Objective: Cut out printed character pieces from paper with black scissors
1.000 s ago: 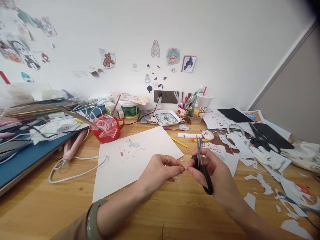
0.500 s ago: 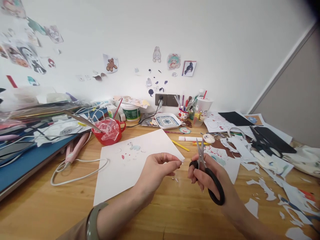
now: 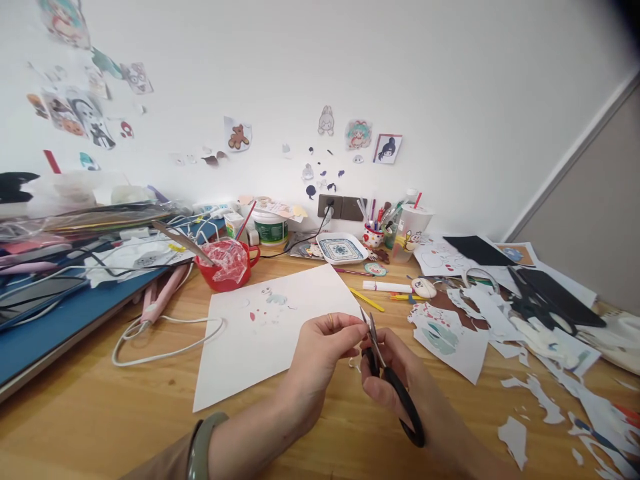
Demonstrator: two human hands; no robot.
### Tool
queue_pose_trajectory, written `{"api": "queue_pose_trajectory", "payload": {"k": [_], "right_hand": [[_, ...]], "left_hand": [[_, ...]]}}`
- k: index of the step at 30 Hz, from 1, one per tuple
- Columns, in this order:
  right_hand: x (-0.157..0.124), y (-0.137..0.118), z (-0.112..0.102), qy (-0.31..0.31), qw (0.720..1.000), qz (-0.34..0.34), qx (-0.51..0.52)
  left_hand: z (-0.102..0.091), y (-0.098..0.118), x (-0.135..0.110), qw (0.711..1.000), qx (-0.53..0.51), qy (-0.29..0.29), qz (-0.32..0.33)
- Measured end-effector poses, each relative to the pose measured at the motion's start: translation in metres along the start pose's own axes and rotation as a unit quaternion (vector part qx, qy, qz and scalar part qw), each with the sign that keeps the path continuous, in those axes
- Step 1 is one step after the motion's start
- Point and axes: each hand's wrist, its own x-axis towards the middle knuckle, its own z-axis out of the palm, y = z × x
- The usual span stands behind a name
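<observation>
My right hand (image 3: 395,377) grips black-handled scissors (image 3: 387,377), blades slightly apart and pointing up and away. My left hand (image 3: 320,357) is pinched on a tiny scrap of paper right at the blades; the scrap is too small to make out. A ring sits on one left finger and a green bangle (image 3: 200,443) on that wrist. Both hands hover over the wooden desk (image 3: 100,407), at the near right corner of a white sheet (image 3: 260,333) with small coloured drawings on it.
A red mug (image 3: 227,263) with crumpled film stands behind the sheet, beside a white cable (image 3: 160,333). Cut paper scraps (image 3: 530,393) and a printed cut-out sheet (image 3: 450,337) litter the right. A patterned dish (image 3: 341,249), pen cup (image 3: 373,233) and blue board (image 3: 55,313) line the back and left.
My hands parted, then came back together lower and nearer to me. The scissors tilted and their blades now meet the scrap in my left fingers. The view shifted right and down.
</observation>
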Motion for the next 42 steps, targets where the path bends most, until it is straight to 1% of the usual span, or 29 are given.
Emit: {"api": "queue_pose_trajectory", "payload": {"k": [13, 20, 26, 35, 42], "right_hand": [[0.0037, 0.0005, -0.0019, -0.01, 1.0, -0.008, -0.004], [0.0034, 0.0004, -0.0022, -0.015, 1.0, -0.007, -0.014], [0.0044, 0.0, -0.0023, -0.016, 1.0, -0.005, -0.009], [0.0024, 0.0011, -0.0029, -0.017, 1.0, -0.005, -0.017], [0.0061, 0.0009, -0.0029, -0.014, 1.0, 0.002, -0.012]], "left_hand": [[0.0024, -0.0061, -0.0033, 0.999, -0.049, -0.016, -0.005], [0.0013, -0.0077, -0.0028, 0.999, -0.039, -0.006, -0.007], [0.0017, -0.0075, -0.0005, 0.999, -0.036, -0.014, -0.006], [0.0022, -0.0069, -0.0019, 0.999, -0.037, -0.002, -0.018], [0.0012, -0.0068, -0.0006, 0.999, -0.037, -0.007, -0.018]]}}
